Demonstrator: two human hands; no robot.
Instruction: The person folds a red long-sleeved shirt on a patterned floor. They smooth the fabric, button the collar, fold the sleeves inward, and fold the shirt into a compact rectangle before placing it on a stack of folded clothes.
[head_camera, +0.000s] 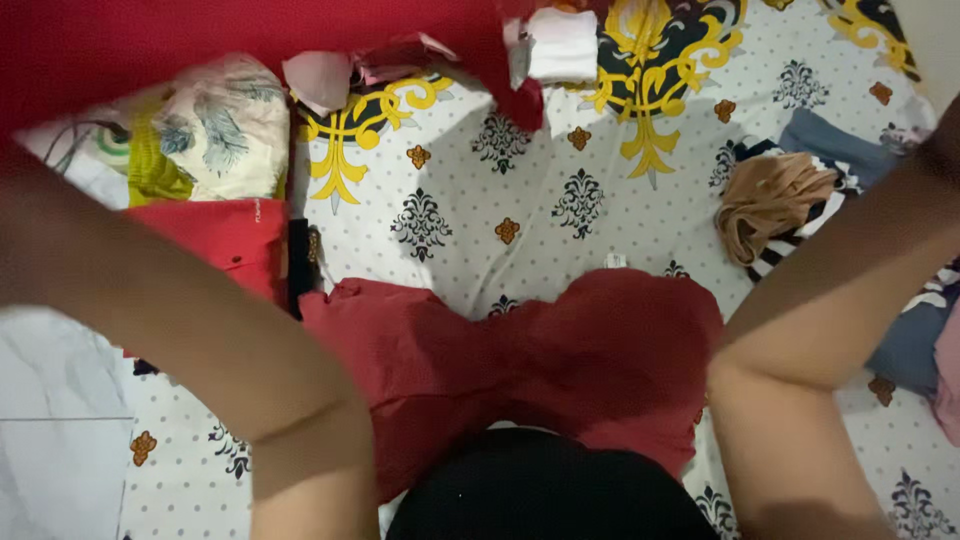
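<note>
A white bedsheet (560, 160) printed with black damask marks, small orange motifs and large yellow scrollwork covers the surface, seen from above.

Nearest, at 6 o'clock, a dark rounded shape (545, 490) fills the bottom edge. Both forearms cross the frame at the elbows: the left arm (200, 340) from 9 o'clock down to 7, the right arm (810, 340) from 3 o'clock down to 5. Neither hand shows; whether the fingers are spread, curled or holding anything cannot be told.

Between the arms, just past the dark shape, a dark red garment (540, 360) lies spread on the sheet, its far edge dipping in the middle.

At 9 o'clock a folded bright red cloth (225, 240) sits beside the left arm, and beyond it, at 10 o'clock, a floral pillow (215, 130). At 3 o'clock a tan crumpled garment (770, 200) rests on striped and blue clothes (835, 145).

Farthest, at 12 o'clock, a folded white cloth (562, 45) lies by red fabric (180, 40) that runs along the top left.
</note>
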